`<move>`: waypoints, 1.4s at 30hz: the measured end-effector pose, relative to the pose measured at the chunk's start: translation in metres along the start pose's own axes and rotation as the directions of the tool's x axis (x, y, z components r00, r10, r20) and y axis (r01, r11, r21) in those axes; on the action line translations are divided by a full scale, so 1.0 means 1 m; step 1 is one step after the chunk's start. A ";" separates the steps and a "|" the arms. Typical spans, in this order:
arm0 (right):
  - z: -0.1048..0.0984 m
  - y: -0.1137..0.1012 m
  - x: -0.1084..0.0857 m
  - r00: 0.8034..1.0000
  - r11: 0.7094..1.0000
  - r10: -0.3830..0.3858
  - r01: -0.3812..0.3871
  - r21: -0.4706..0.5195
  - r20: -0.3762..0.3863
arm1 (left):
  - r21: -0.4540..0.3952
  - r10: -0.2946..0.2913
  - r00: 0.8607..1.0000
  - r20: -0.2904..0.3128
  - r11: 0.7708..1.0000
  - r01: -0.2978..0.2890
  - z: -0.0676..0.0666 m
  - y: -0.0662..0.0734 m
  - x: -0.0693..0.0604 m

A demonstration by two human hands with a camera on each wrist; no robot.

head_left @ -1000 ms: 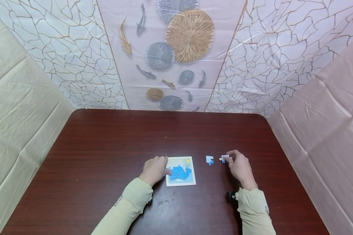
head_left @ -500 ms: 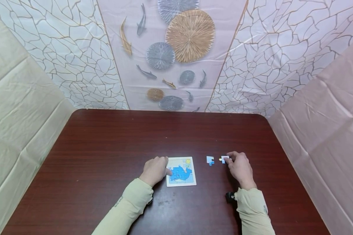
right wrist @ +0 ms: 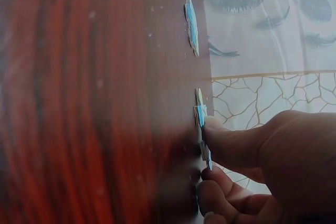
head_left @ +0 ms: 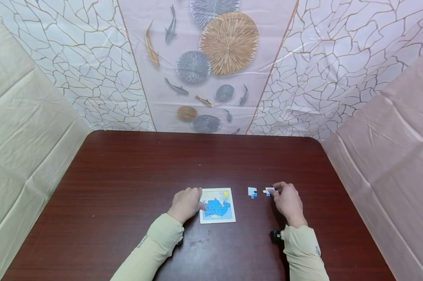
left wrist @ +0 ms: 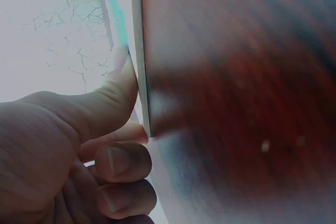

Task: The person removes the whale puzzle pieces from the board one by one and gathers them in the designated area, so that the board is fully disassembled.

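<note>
Little changed: left hand (head_left: 185, 204) pinches white-framed square puzzle (head_left: 218, 208), lower centre; right hand (head_left: 289, 202) pinches unplaced blue-white jigsaw piece (head_left: 268, 192), lower right.

Left forearm (head_left: 150, 245) slanting inward, left hand (head_left: 185, 203) gripping, fingers (left wrist: 125, 162) curled, right hand (head_left: 289, 202) pinching

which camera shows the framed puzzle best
The head view, which shows the framed puzzle from above, picture side visible, though the left hand covers part of its left edge. The left wrist view catches part, steeply slanted; the right wrist view misses it.
</note>
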State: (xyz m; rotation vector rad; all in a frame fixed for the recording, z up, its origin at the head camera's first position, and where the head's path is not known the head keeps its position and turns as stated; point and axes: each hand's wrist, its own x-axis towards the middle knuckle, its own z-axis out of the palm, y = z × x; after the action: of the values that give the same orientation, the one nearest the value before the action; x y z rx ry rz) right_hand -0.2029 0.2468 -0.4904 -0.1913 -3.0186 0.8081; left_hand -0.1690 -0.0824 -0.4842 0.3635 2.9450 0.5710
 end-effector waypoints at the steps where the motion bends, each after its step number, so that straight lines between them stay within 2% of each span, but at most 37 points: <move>1: 0.000 0.000 0.000 1.000 1.000 -0.003 0.003 0.000 -0.001 | -0.001 -0.001 1.000 0.001 1.000 0.001 0.000 0.000 0.000; 14: 0.000 0.001 0.001 1.000 1.000 0.007 -0.007 0.006 0.010 | -0.003 -0.018 1.000 0.020 1.000 0.018 0.000 0.000 0.000; 35: -0.001 -0.002 0.000 0.999 0.999 -0.040 0.040 0.010 -0.017 | -0.002 -0.004 1.000 -0.001 1.000 0.004 0.001 -0.001 0.002; 42: -0.002 -0.005 -0.002 0.997 0.999 -0.016 0.018 0.040 -0.070 | -0.008 -0.003 1.000 -0.003 1.000 0.003 0.001 0.000 0.001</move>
State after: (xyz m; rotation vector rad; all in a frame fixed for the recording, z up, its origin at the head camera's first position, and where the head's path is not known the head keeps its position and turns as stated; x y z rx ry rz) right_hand -0.2011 0.2427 -0.4862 -0.1889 -2.9323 0.8418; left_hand -0.1694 -0.0823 -0.4852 0.3570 2.9449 0.5832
